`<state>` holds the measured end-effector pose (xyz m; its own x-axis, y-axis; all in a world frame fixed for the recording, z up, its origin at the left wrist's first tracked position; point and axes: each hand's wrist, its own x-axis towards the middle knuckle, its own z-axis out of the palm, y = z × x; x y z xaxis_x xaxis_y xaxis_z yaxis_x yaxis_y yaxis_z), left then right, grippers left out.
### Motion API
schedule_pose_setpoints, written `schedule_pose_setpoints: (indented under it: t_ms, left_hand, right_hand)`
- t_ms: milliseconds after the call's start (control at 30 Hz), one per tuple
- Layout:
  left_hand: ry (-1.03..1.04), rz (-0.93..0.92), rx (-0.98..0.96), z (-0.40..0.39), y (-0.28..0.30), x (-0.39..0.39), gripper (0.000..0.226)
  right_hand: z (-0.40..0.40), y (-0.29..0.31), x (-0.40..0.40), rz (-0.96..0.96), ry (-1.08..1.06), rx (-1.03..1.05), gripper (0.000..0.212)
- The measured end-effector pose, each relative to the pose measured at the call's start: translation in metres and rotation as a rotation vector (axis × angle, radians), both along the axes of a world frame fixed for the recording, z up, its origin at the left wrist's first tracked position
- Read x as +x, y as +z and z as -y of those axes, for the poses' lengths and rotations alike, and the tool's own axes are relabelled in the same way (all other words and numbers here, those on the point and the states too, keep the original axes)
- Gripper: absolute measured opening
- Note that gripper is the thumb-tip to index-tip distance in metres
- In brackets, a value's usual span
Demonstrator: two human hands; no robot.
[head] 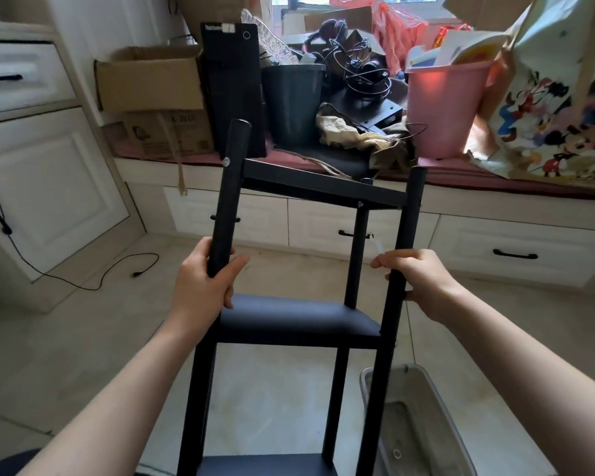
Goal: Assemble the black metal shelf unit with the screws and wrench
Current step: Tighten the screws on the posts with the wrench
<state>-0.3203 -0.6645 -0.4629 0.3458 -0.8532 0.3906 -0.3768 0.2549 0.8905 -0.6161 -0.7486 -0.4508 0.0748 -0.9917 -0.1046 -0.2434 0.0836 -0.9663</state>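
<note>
The black metal shelf unit (299,316) stands in front of me, held up between my arms. It has round black posts and flat black shelves at three levels. A silver screw (226,162) shows on the left post at the top shelf, and another screw (360,203) sits under that shelf's front edge. My left hand (205,281) grips the left post (228,201) just above the middle shelf. My right hand (418,281) grips the right post (406,235) at about the same height. No wrench is in view.
A clear plastic bin (423,420) stands on the tiled floor at my lower right. Behind the shelf runs a window bench (495,187) piled with cardboard boxes (152,84), a dark bucket (292,101), a pink bucket (443,108) and bags. A black cable (93,285) lies on the floor at left.
</note>
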Motion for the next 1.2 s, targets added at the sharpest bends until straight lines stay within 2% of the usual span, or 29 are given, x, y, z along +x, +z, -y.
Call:
schedule_pose_setpoints:
  t_ms: [167,333,567,733,800,867,1000,1100,1200]
  left_hand:
    - [0.16,0.044,0.043,0.001,-0.009,0.011,0.024]
    - [0.195,0.058,0.085,0.001,-0.013,0.02,0.024]
    - [0.205,0.012,0.198,0.002,-0.021,0.035,0.024]
    - [0.204,-0.025,0.273,0.004,-0.012,0.038,0.015]
    - [0.247,0.024,0.286,0.006,-0.006,0.037,0.04]
    - [0.329,0.147,0.267,0.005,-0.002,0.034,0.07]
    - [0.459,0.355,0.183,-0.008,-0.001,0.016,0.087]
    - [0.35,0.349,0.07,-0.017,0.002,-0.003,0.081]
    - [0.06,0.106,0.171,-0.025,0.006,-0.029,0.057]
  right_hand:
    - [-0.011,0.01,0.014,0.121,0.03,-0.064,0.021]
    - [-0.02,0.019,0.02,0.225,0.066,-0.109,0.025]
    - [-0.03,0.017,0.033,0.214,0.09,-0.186,0.025]
    - [-0.032,0.016,0.036,0.208,0.09,-0.219,0.026]
    - [-0.035,0.018,0.04,0.212,0.113,-0.216,0.024]
    - [-0.039,0.022,0.044,0.208,0.141,-0.224,0.023]
    - [-0.048,0.032,0.055,0.141,0.219,-0.288,0.021]
    - [-0.052,0.038,0.064,0.103,0.265,-0.336,0.019]
    - [-0.054,0.045,0.072,0.142,0.312,-0.322,0.019]
